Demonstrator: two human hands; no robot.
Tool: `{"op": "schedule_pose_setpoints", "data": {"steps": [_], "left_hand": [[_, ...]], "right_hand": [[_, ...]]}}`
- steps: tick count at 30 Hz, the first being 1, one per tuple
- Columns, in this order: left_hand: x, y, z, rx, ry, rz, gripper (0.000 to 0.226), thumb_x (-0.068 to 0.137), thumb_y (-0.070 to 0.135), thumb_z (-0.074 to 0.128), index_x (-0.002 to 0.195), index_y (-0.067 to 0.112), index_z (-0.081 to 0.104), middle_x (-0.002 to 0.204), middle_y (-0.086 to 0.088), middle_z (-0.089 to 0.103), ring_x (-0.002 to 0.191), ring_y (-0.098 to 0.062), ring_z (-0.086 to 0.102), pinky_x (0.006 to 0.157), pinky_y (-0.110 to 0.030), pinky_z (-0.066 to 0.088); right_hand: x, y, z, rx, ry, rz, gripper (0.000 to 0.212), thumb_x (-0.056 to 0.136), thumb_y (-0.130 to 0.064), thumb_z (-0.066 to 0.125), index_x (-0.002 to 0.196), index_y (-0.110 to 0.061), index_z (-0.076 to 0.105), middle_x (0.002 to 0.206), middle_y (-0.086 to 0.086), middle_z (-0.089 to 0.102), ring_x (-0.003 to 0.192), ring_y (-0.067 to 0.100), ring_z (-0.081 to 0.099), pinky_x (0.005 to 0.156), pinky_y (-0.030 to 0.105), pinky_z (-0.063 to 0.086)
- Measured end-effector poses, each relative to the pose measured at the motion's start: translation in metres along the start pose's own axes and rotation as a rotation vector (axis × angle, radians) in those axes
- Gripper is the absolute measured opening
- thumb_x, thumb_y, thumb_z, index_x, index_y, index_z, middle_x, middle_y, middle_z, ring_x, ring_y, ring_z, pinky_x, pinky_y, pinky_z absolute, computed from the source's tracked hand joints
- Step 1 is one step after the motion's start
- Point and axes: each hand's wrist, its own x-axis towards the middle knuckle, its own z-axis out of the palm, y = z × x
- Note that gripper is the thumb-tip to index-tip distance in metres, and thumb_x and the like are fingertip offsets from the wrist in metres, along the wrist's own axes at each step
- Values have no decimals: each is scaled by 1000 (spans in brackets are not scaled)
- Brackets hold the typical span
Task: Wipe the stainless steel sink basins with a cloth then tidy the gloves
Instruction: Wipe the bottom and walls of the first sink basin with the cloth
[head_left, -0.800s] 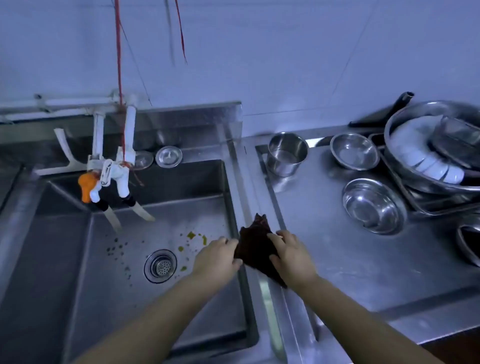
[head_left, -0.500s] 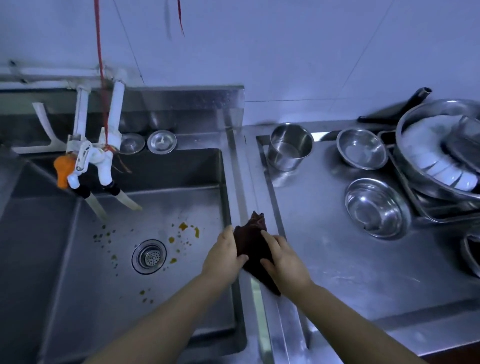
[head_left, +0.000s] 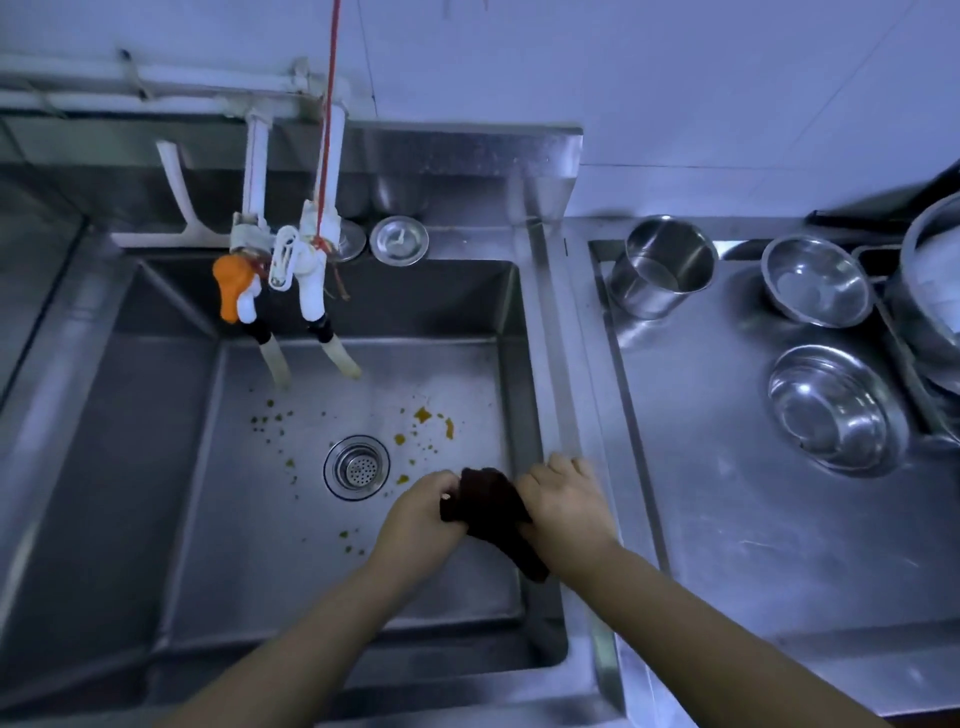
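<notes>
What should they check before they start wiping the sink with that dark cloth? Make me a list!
1. Cloth held firmly: ok, the left hand and the right hand both grip it.
2. Cloth over the sink: ok, it hangs by the right wall.
3. Mess found: ok, orange-yellow spots dot the floor around the drain.
4. Sink free of dishes: ok, the bowls sit on the counter to the right.
5. Water off: ok, nothing runs from the taps.
6. Cloth wet enough: cannot tell.
</notes>
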Motion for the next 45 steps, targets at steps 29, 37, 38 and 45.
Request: {"op": "schedule_pose_setpoints", "data": {"steps": [29,37,38,45], "left_hand": [[18,-197,-39,313,-294,-236,46,92,16,46,138,13,42,138,-10,46,125,-25,45,102,-34,35],[18,-209,-46,292,-352,-195,48,95,17,45,143,15,37,144,-6,41,130,-22,41,107,-32,32],[17,-211,-47,284,-367,-198,49,96,17,45,143,14,36,145,-6,40,132,-21,40,107,-33,32],[20,-222,-57,330,-406,-194,51,93,17,50,142,19,37,140,-7,44,127,-23,44,103,-34,36]], "right_hand": [[37,-51,227,227,-891,390,67,99,-23,36,151,-25,-6,158,6,-17,145,30,-13,119,41,-1],[-2,-72,220,148,-1225,372,77,97,-34,39,148,-23,-18,153,12,-29,141,38,-20,118,46,-2],[-10,-77,214,151,-1331,363,79,97,-36,40,147,-24,-19,152,13,-31,141,39,-21,118,48,-1],[10,-87,181,312,-1460,625,65,100,-40,32,152,-19,-1,157,15,-15,144,38,3,118,45,12]]}}
